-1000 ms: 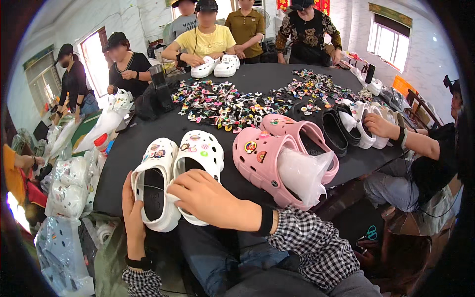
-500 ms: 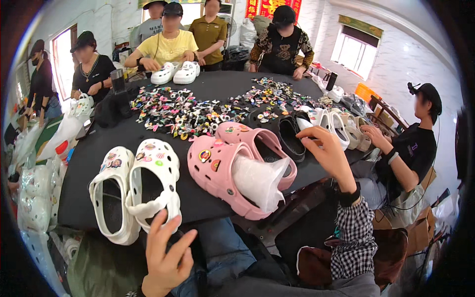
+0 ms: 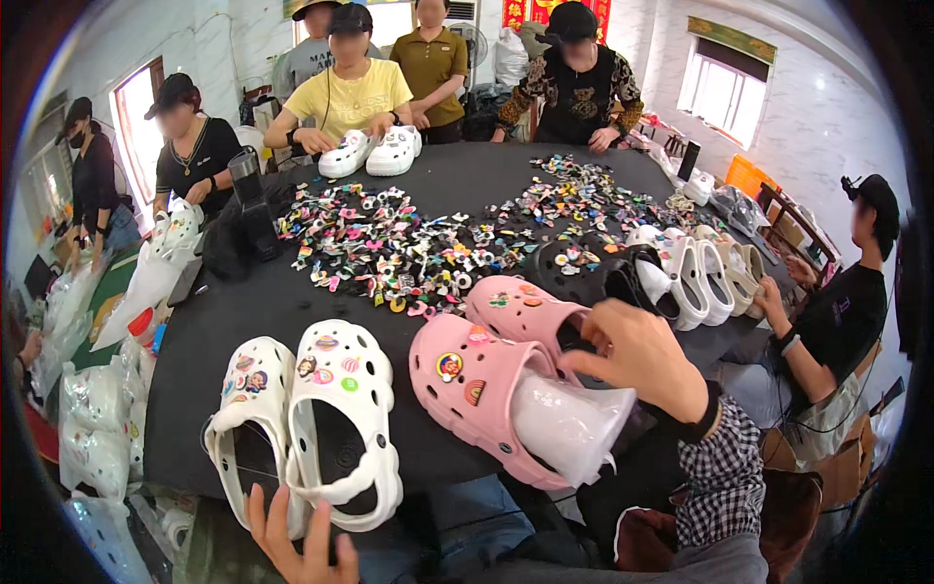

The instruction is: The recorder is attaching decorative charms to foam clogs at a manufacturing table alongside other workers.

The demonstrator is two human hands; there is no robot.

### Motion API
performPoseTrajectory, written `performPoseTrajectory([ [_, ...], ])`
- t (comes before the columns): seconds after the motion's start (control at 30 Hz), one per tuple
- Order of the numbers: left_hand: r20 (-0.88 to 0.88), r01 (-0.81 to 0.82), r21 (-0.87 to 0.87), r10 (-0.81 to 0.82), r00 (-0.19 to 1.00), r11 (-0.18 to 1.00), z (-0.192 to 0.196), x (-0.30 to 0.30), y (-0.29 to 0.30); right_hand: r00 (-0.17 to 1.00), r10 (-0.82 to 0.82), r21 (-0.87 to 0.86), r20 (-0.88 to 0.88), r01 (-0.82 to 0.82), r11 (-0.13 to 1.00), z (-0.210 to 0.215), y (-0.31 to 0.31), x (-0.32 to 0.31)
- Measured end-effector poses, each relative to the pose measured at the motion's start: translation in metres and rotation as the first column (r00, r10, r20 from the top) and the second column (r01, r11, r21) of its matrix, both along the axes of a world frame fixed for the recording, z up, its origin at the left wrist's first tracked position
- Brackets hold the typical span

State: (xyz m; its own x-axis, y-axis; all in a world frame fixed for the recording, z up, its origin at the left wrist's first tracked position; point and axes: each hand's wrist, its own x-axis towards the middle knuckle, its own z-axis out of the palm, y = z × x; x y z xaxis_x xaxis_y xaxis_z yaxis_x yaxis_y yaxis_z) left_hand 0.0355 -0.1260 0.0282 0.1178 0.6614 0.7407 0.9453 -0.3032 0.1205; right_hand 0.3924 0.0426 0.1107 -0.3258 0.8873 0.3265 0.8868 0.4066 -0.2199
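Observation:
A pair of white clogs (image 3: pixel 341 365) with colourful shoe charms stands side by side on the table. My left hand (image 3: pixel 302 540) is at their heel ends, fingers apart and holding nothing; whether a fingertip touches the straps is unclear. To the right are two pink clogs, also with charms. The near pink clog (image 3: pixel 452 375) has a translucent white plastic-wrapped filling (image 3: pixel 574 423) in its opening. Over the back of the far pink clog (image 3: pixel 516 302) is my right hand (image 3: pixel 637 360), fingers bent but apart. It hides that clog's heel, and I see nothing held.
Loose shoe charms (image 3: pixel 399 253) lie heaped across the black table (image 3: pixel 263 302). Black, white and beige clogs (image 3: pixel 691 282) line its right side. Several people stand or sit around it, one touching white clogs (image 3: pixel 394 151) at the far side. Bagged clogs (image 3: pixel 97 409) are at the left.
The view has shifted, so the table's things appear lower and further right. My right hand has come from beside the black clog to over the far pink clog. My left hand remains by the white heels.

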Motion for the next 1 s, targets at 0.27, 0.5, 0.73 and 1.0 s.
performPoseTrajectory([
  [0.27, -0.129, -0.097, -0.072, 0.087, 0.988, 0.993, -0.042, -0.005, 0.021, 0.983, 0.176, -0.282, 0.043, -0.157, 0.946, -0.022, 0.028, -0.016],
  [0.5, -0.118, -0.086, -0.069, 0.077, 0.99, 0.994, -0.032, -0.021, 0.034, 0.997, 0.071, -0.208, 0.037, -0.062, 0.976, -0.032, 0.01, 0.019],
  [0.73, 0.266, 0.089, 0.157, -0.129, 0.955, 0.984, -0.027, -0.081, 0.02, 0.915, 0.401, -0.001, 0.04, -0.401, 0.916, -0.034, 0.094, -0.143],
  [1.0, 0.485, -0.087, -0.096, 0.123, 0.866, 0.992, -0.025, -0.161, 0.084, 0.779, 0.619, 0.315, 0.099, -0.615, 0.723, -0.03, 0.175, -0.413],
])
